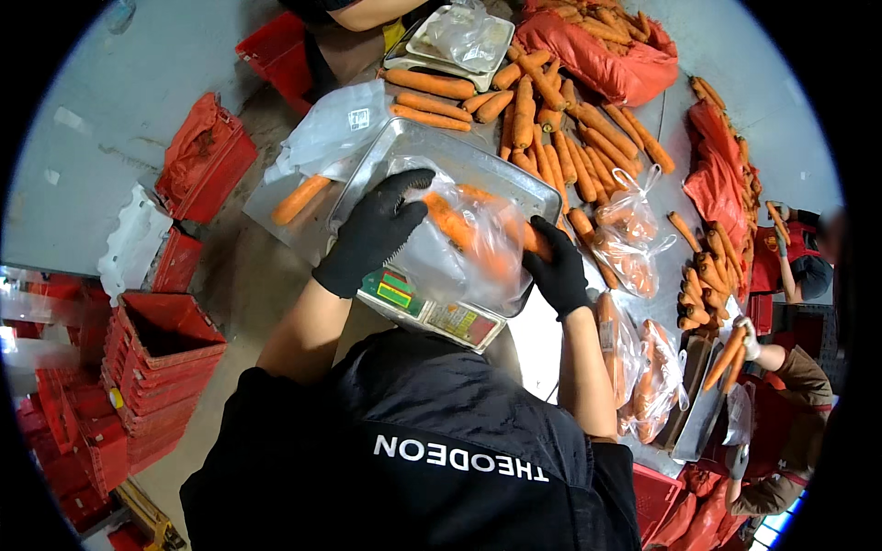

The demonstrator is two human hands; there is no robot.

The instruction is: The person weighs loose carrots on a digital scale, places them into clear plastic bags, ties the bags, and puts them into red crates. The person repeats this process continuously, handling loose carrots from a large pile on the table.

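Note:
A metal weighing pan (441, 141) rests on a digital scale (420, 306) right in front of me. In the pan lies a see-through plastic bag (441, 268) with several carrots (451, 224) in and around it. My left hand (379, 231), in a black knit glove, holds the bag at its left side, thumb and fingers curled on the film. My right hand (561, 268), gloved the same way, grips the end of a carrot (536, 242) at the pan's right side. The plastic partly hides how far that carrot reaches into the bag.
Loose carrots (544, 138) cover the metal table beyond the pan. Knotted bags of carrots (630, 255) lie to the right. White plastic bags (337, 127) and a single carrot (300, 200) are at left. Stacked red crates (165, 344) stand on the floor. Co-workers handle carrots at right.

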